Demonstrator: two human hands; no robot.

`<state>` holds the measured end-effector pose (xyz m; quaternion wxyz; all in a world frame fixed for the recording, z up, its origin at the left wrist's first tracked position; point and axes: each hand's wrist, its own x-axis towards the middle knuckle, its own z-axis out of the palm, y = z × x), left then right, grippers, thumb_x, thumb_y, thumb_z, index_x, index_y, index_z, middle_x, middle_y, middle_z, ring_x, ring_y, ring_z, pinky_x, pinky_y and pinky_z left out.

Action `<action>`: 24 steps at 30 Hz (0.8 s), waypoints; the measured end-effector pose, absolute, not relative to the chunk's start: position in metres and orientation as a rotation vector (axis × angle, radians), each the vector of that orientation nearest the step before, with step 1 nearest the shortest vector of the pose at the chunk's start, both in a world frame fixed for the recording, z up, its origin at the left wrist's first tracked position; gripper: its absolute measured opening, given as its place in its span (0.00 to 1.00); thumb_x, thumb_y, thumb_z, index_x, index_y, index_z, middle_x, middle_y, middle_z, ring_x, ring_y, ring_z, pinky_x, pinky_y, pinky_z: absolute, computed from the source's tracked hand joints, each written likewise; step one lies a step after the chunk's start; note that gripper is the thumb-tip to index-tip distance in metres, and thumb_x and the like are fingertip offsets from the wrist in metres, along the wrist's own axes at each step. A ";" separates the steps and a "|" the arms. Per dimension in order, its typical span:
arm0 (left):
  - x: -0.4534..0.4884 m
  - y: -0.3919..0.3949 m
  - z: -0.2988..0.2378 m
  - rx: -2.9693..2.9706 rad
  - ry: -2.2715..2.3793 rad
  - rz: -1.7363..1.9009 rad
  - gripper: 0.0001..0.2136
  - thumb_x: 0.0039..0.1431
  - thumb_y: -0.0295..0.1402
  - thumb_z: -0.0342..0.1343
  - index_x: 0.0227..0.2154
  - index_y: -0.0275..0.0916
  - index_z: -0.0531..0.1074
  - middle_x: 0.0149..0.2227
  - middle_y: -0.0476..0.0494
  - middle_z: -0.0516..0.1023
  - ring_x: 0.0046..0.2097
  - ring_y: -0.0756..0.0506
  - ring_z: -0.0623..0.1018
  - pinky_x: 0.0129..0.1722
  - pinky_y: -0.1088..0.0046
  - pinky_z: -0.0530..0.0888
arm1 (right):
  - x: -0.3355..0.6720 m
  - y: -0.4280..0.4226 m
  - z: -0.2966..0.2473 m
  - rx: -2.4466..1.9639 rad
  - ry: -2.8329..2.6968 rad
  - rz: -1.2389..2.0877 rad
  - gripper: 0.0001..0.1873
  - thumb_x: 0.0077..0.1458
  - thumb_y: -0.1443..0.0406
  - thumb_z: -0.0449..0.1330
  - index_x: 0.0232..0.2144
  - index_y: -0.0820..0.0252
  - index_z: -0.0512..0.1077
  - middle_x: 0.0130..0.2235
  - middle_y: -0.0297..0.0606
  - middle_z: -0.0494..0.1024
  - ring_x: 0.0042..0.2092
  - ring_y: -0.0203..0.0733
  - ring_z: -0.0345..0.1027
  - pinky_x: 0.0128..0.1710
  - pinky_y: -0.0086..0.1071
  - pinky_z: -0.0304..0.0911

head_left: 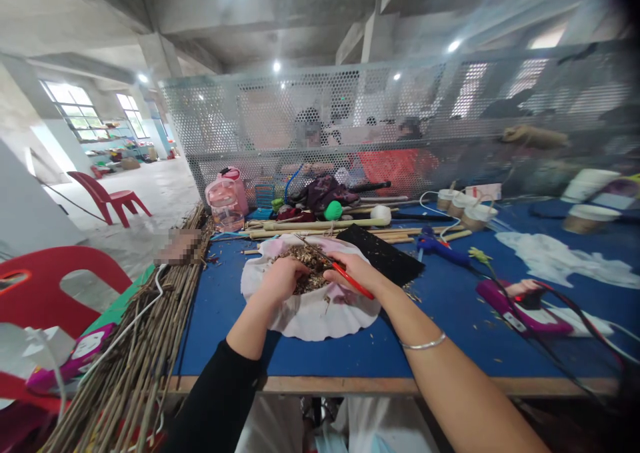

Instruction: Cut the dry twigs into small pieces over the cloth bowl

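Observation:
A white cloth sheet (pixel 310 313) lies on the blue table (pixel 450 306) with a heap of dry brown plant bits (pixel 307 263) on it. My left hand (pixel 283 278) is curled into the heap, closed on some of the bits. My right hand (pixel 350 270) is closed on red-handled scissors (pixel 353 281), whose blades point into the heap. A silver bangle (pixel 423 344) sits on my right forearm.
A bundle of long dry stalks (pixel 150 333) lies along the table's left edge. A black sheet (pixel 383 253), blue glue gun (pixel 443 248), purple glue gun (pixel 520 310), bamboo sticks (pixel 320 225), a pink jar (pixel 225 203) and cups (pixel 465 206) lie beyond. Red chairs (pixel 45 286) stand left; a mesh screen (pixel 380 126) closes the back.

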<state>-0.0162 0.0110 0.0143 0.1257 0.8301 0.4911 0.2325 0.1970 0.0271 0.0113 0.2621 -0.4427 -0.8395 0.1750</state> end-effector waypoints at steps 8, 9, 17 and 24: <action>-0.003 0.007 0.013 2.404 1.362 0.555 0.10 0.46 0.27 0.54 0.31 0.38 0.79 0.31 0.42 0.78 0.33 0.46 0.72 0.36 0.73 0.66 | 0.196 0.026 0.010 -1.144 -2.271 0.466 0.30 0.48 0.46 0.56 0.47 0.59 0.69 0.39 0.43 0.77 0.37 0.47 0.71 0.35 0.35 0.66; -0.002 0.007 0.012 2.385 1.378 0.554 0.09 0.47 0.27 0.54 0.29 0.37 0.79 0.29 0.42 0.78 0.32 0.46 0.72 0.35 0.73 0.66 | 0.196 0.027 0.009 -1.144 -2.265 0.471 0.30 0.48 0.46 0.56 0.47 0.59 0.69 0.40 0.42 0.77 0.38 0.47 0.71 0.35 0.35 0.66; 0.000 0.011 0.005 2.288 1.480 0.682 0.08 0.46 0.26 0.54 0.24 0.36 0.78 0.24 0.42 0.77 0.27 0.47 0.71 0.32 0.73 0.65 | 0.195 0.026 0.009 -1.167 -2.261 0.549 0.30 0.47 0.46 0.57 0.47 0.58 0.69 0.37 0.41 0.77 0.32 0.44 0.71 0.31 0.34 0.65; -0.004 0.019 0.015 1.276 1.268 1.279 0.07 0.50 0.28 0.54 0.29 0.35 0.76 0.21 0.48 0.72 0.25 0.52 0.71 0.31 0.75 0.69 | 0.188 0.020 0.014 -1.222 -2.259 0.472 0.32 0.46 0.47 0.58 0.48 0.62 0.68 0.39 0.46 0.77 0.40 0.50 0.71 0.38 0.38 0.65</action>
